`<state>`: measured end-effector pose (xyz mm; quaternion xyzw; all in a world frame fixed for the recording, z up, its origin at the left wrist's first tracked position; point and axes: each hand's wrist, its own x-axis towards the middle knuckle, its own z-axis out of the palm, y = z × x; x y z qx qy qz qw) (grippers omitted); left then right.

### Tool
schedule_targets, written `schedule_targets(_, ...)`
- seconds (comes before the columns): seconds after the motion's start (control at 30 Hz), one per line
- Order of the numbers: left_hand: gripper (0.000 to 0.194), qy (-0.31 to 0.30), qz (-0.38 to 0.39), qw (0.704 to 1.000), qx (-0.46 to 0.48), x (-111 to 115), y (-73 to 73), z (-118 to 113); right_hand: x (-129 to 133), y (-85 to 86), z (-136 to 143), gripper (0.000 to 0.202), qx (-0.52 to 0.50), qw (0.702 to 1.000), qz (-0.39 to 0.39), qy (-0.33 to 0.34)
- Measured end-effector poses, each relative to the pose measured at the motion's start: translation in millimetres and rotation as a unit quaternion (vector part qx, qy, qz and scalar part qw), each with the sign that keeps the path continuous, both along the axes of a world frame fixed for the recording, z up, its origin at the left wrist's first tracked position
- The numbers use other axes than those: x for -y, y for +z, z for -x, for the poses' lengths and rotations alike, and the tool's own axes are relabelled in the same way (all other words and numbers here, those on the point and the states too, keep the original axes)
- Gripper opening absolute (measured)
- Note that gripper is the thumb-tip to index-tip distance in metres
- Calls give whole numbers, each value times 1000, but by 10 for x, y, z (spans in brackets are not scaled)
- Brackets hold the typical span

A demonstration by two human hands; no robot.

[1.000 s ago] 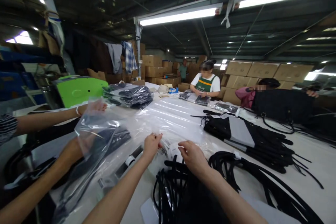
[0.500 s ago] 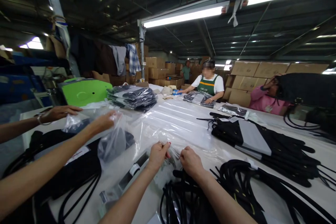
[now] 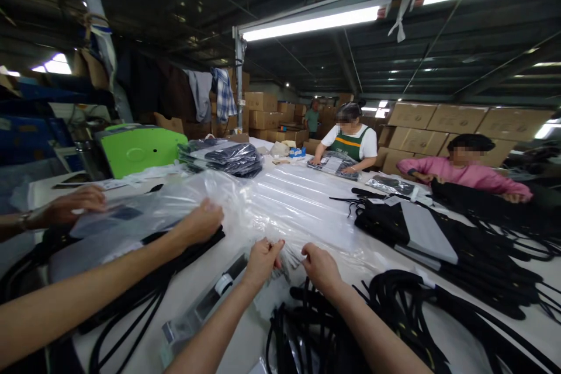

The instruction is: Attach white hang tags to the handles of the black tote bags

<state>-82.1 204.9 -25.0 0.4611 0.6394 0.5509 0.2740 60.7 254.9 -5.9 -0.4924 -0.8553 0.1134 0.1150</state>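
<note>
My left hand (image 3: 262,260) and my right hand (image 3: 321,267) are close together over the near part of a long white table (image 3: 460,339). Both pinch the near edge of a stack of clear plastic bags (image 3: 298,204), with small white tags (image 3: 289,257) between them. A black garment with long black straps (image 3: 307,327) lies just under my right forearm. Which hand holds the tags I cannot tell.
On my left a co-worker's two hands (image 3: 199,222) press a clear bag onto a black garment. Piles of black strapped garments (image 3: 438,234) lie to the right. Bagged garments (image 3: 232,159) and a green case (image 3: 140,149) sit at the far left. Two people work across the table; cartons behind.
The co-worker's hands lowered the clear bag and now flatten it on the table. The person in pink put down the black garment held up before. My hands stayed pinched at the bag edge.
</note>
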Motion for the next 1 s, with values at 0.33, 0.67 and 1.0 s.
schedule_targets(0.33, 29, 17, 18, 999, 28, -8, -111, 33, 28, 329, 55, 21, -14, 999, 17, 42)
schedule_targets(0.67, 34, 71, -14, 991, 109, -32, -134, -40, -94, -5, 64, 26, -11, 994, 80, -78)
schedule_targets(1.0, 33, 129, -43, 978, 159, 18, -198, -182, -39, 6, -64, 28, 49, 989, 38, -135)
